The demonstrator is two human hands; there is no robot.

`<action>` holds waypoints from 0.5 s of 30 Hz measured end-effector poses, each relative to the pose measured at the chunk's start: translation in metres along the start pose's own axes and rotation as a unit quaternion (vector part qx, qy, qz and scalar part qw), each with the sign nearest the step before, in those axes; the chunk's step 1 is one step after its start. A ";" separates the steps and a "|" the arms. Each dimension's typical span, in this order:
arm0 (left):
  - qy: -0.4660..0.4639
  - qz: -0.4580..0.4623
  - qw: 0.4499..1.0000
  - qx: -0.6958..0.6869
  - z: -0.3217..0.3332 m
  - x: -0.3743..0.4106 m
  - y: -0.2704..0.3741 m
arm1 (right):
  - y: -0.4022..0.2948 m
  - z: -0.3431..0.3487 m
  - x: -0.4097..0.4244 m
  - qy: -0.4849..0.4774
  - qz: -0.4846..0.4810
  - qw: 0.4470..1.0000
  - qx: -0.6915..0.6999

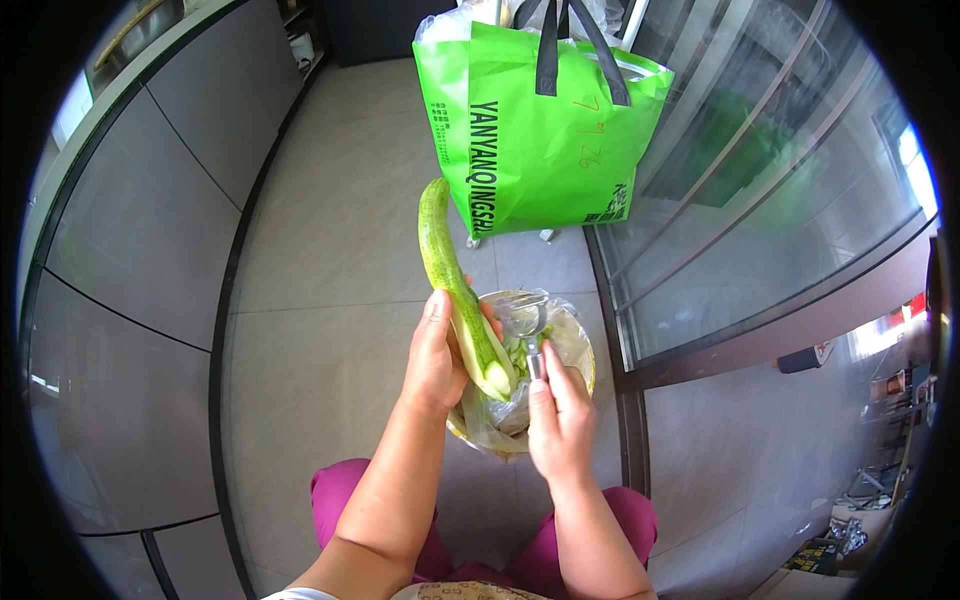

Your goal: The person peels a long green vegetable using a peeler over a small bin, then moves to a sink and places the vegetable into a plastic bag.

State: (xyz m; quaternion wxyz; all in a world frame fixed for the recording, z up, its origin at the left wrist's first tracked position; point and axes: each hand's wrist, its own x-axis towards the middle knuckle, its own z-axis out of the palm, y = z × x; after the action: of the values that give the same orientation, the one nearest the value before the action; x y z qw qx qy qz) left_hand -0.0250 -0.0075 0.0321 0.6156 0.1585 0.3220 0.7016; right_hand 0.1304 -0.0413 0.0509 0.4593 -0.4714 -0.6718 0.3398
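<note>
My left hand (439, 352) grips a long, curved green gourd-like vegetable (442, 247). Its lower end is pale where skin is off, while the upper part keeps its speckled green skin. Just to the right, my right hand (562, 420) holds a metal vegetable peeler (534, 352) by its handle, the peeler's head pointing up and away from me. The peeler head appears apart from the vegetable. Beneath both hands stands a round waste bin (589, 352) lined with a clear plastic bag, with green peelings (517, 349) inside.
Beyond the bin, a large bright green bag (555, 157) with dark handles rests on a stand with metal legs. Grey cabinets (142, 225) run along the left. A glass sliding door (720, 247) is on the right, and boxes (810, 581) lie at the lower right.
</note>
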 end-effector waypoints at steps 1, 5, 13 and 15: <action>-0.008 -0.012 1.000 -0.007 -0.001 0.000 -0.002 | -0.002 0.001 0.001 -0.002 -0.059 0.997 -0.041; -0.027 -0.050 0.998 -0.023 -0.007 0.002 -0.013 | -0.012 0.009 0.004 -0.009 -0.081 0.995 -0.058; -0.028 -0.071 0.992 -0.099 -0.012 0.001 -0.016 | -0.020 0.008 0.002 -0.049 -0.035 0.995 -0.084; -0.027 -0.083 0.988 -0.125 -0.014 0.001 -0.016 | -0.019 0.007 0.001 -0.046 -0.048 0.994 -0.088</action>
State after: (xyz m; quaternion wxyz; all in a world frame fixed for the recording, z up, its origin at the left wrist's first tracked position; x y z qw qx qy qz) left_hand -0.0216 -0.0097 0.0111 0.6953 0.0717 0.2276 0.6779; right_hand 0.1171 -0.0471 0.0655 0.4004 -0.4611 -0.7415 0.2778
